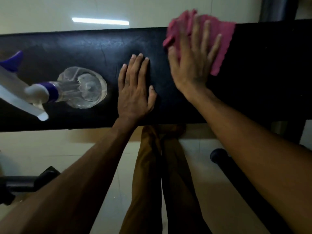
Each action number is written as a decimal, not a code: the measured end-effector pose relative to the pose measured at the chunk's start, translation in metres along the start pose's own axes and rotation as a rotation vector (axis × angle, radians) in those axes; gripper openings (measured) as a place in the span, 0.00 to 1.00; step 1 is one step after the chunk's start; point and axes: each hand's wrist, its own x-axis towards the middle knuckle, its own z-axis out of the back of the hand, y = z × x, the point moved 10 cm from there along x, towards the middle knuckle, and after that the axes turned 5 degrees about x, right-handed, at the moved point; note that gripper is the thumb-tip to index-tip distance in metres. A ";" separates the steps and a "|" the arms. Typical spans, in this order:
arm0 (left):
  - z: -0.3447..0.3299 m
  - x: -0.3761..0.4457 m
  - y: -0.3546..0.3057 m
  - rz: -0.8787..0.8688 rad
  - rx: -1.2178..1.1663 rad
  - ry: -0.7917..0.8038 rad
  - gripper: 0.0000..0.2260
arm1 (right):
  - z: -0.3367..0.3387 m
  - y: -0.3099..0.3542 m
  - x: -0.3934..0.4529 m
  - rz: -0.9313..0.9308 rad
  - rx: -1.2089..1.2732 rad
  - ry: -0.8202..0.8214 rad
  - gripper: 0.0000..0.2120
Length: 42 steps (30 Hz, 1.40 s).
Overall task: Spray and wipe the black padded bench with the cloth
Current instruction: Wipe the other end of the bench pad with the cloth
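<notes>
The black padded bench (76, 53) runs across the view from left to right. My right hand (194, 59) lies flat with spread fingers on a pink cloth (219, 44), pressing it onto the bench's right part near the far edge. My left hand (135, 88) rests flat on the padding in the middle, fingers straight, holding nothing. A clear spray bottle (81, 86) with a white and purple trigger head stands upright on the bench at the left, apart from both hands.
Pale tiled floor (50, 149) lies before and behind the bench. My legs in brown trousers (152, 166) stand against the near edge. Dark frame bars (236, 171) and a black piece of equipment (25, 183) sit low at right and left.
</notes>
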 end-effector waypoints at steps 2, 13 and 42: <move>-0.002 0.001 -0.001 -0.005 -0.014 0.014 0.31 | -0.007 0.025 -0.026 0.281 -0.025 0.068 0.30; 0.003 0.000 0.000 0.010 -0.023 0.029 0.31 | 0.034 -0.103 -0.027 -0.371 0.016 -0.011 0.31; 0.000 -0.006 0.001 0.006 -0.071 0.024 0.30 | 0.042 -0.159 0.003 -0.488 0.116 0.137 0.27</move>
